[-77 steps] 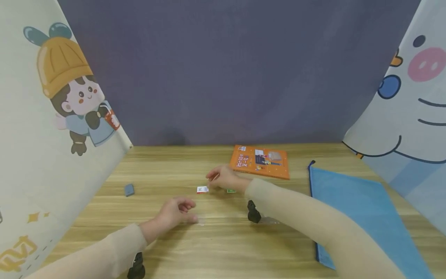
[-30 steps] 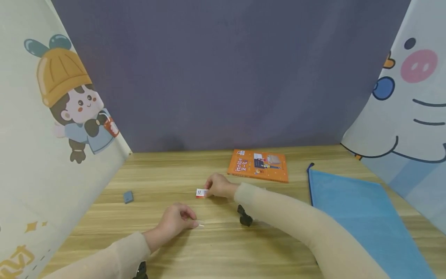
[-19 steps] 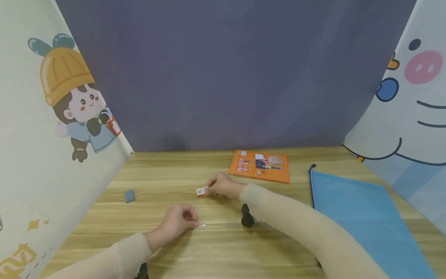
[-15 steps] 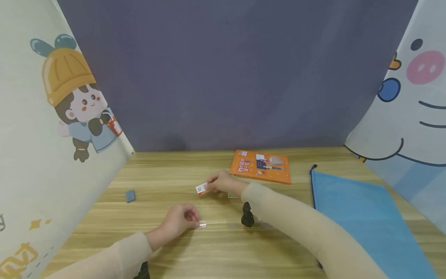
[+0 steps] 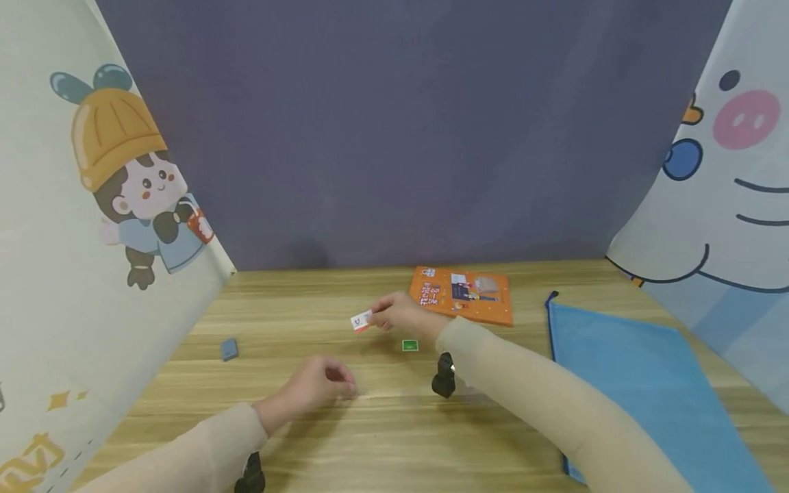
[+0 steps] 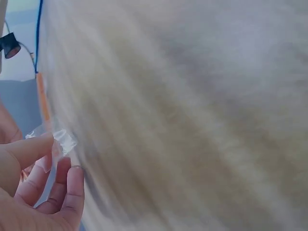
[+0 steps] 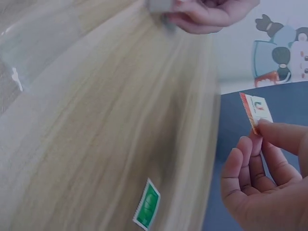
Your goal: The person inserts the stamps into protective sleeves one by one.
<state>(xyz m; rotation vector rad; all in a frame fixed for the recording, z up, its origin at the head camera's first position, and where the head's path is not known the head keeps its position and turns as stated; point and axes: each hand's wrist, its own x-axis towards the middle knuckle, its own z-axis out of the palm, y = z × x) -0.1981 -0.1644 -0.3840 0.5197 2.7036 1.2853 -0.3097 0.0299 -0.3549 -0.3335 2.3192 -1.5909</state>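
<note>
Watching from far off, I see the white card (image 5: 360,321) up, pinched in the right grip (image 5: 403,313), clear plastic (image 6: 66,141) pinched in the left grip (image 5: 311,385), the green card (image 5: 409,346) untouched.

The right hand (image 5: 397,313) pinches a small white-and-red card (image 5: 359,322) over the wooden desk (image 5: 394,441). A small green card (image 5: 409,346) lies near that wrist. The left hand (image 5: 313,387) holds a barely visible clear piece (image 5: 361,394) at its fingertips. Beyond the right hand lies an orange book (image 5: 462,291); a flat blue pouch (image 5: 629,370) lies far right, a grey-blue block (image 5: 229,350) far left.
</note>
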